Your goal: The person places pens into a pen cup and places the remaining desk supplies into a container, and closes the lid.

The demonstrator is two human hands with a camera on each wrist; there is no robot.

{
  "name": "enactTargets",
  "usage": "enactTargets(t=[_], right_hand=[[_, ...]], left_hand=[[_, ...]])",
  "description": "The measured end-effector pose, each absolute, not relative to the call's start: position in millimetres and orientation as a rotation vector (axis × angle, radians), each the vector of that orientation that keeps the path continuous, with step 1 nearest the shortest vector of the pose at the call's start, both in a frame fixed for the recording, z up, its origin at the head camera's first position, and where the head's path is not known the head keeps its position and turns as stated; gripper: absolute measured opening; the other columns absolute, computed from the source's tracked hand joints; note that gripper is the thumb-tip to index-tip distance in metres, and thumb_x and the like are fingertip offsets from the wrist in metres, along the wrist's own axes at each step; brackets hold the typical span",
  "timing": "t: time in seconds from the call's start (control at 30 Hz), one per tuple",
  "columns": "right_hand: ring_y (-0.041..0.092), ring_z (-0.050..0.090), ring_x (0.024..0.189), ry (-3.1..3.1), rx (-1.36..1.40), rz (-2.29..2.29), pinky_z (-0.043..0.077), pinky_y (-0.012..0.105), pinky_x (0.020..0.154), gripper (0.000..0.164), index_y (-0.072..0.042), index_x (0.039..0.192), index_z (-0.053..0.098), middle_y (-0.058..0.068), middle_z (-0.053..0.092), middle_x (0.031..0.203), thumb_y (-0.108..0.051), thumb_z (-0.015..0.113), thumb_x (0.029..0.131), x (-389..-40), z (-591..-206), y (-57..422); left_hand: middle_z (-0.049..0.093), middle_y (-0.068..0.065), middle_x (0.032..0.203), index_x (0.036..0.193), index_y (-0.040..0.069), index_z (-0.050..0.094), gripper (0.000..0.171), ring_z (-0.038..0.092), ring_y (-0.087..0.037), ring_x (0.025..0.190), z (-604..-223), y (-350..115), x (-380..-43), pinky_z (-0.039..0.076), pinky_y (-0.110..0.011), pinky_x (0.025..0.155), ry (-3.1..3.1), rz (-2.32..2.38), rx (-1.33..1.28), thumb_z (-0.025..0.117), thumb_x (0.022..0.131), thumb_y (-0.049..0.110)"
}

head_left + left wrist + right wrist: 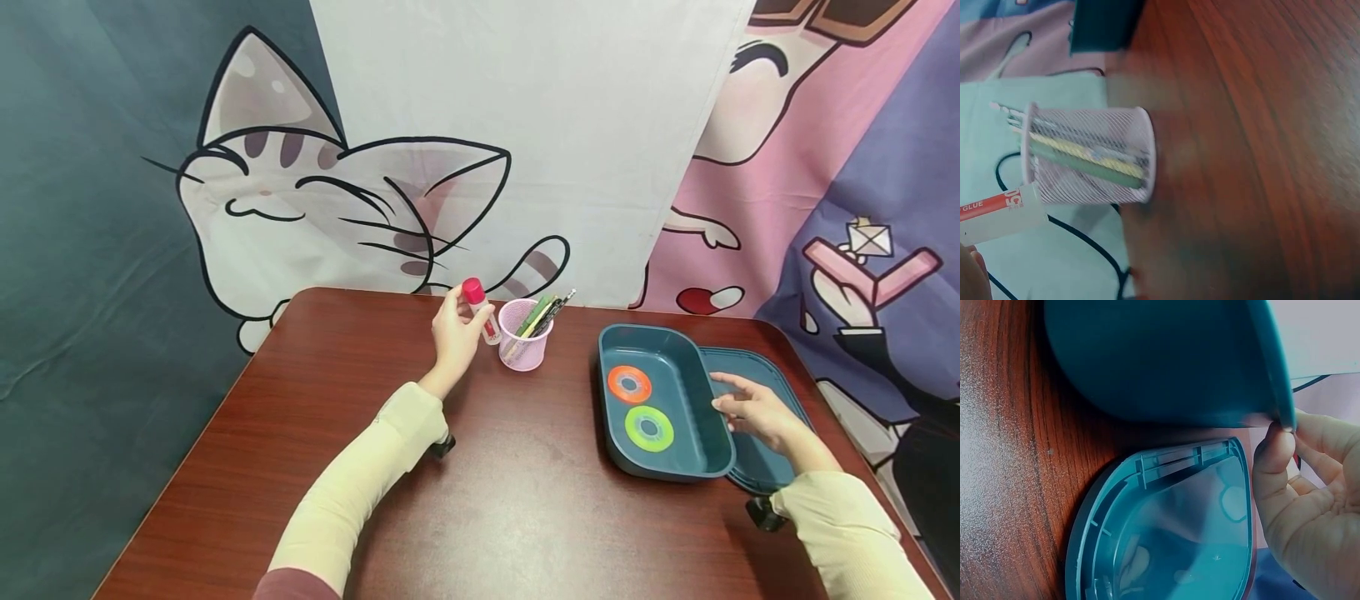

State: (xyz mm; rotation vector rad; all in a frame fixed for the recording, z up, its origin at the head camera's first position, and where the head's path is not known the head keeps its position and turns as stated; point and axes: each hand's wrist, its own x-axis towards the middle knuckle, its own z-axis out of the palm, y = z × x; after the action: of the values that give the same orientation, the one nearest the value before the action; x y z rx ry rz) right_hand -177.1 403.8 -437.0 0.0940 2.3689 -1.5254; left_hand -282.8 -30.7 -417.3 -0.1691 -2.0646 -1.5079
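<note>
My left hand (454,340) holds a glue stick (474,293) with a red cap and a white body, tilted cap-up beside a pink mesh pen cup (522,354). In the left wrist view, the red label on the glue stick (1004,215) shows the word GLUE, and its bottom end overlaps the cup's rim. Several pens (546,318) stand leaning in the cup. On the right, my right hand (768,421) pinches the rim of a dark teal box (675,358) between thumb and fingers. Inside the box lie an orange tape roll (617,385) and a green tape roll (634,427).
The teal lid (765,467) lies on the brown table (517,508) to the right of the box, partly under my right hand. Behind the table's far edge hangs a printed cartoon cloth (540,150). The pen cup stands near that far edge.
</note>
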Motion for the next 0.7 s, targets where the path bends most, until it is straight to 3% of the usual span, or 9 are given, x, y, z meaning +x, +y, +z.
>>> enactTargets(t=[0.2,0.47,0.7], right_hand=[[0.007,0.049,0.063,2.374,0.107,-1.513,0.048,0.026,0.057,0.056,-0.009,0.135,0.026,-0.011,0.054,0.078,-0.015,0.054,0.087,-178.0,-437.5,404.7],[0.006,0.049,0.063,2.364,0.099,-1.533,0.048,0.027,0.057,0.055,-0.010,0.135,0.027,-0.011,0.054,0.077,-0.016,0.055,0.087,-177.3,-436.7,404.0],[0.006,0.049,0.062,2.364,0.094,-1.538,0.048,0.027,0.057,0.054,-0.011,0.134,0.028,-0.011,0.053,0.076,-0.016,0.055,0.087,-177.0,-437.7,404.0]], left_hand=[[0.064,-0.011,0.096,0.107,0.004,0.056,0.043,0.063,-0.020,0.079,-403.7,-18.1,-277.1,0.052,-0.026,0.067,-2.088,-1.585,-0.220,0.072,0.072,0.022],[0.064,-0.013,0.089,0.107,0.004,0.056,0.042,0.062,-0.019,0.073,-393.5,3.7,-266.2,0.052,-0.024,0.067,-2.048,-1.759,-0.297,0.073,0.071,0.019],[0.064,-0.013,0.091,0.105,0.004,0.057,0.040,0.062,-0.018,0.077,-389.6,27.2,-257.3,0.051,-0.020,0.068,-2.040,-1.837,-0.371,0.073,0.071,0.018]])
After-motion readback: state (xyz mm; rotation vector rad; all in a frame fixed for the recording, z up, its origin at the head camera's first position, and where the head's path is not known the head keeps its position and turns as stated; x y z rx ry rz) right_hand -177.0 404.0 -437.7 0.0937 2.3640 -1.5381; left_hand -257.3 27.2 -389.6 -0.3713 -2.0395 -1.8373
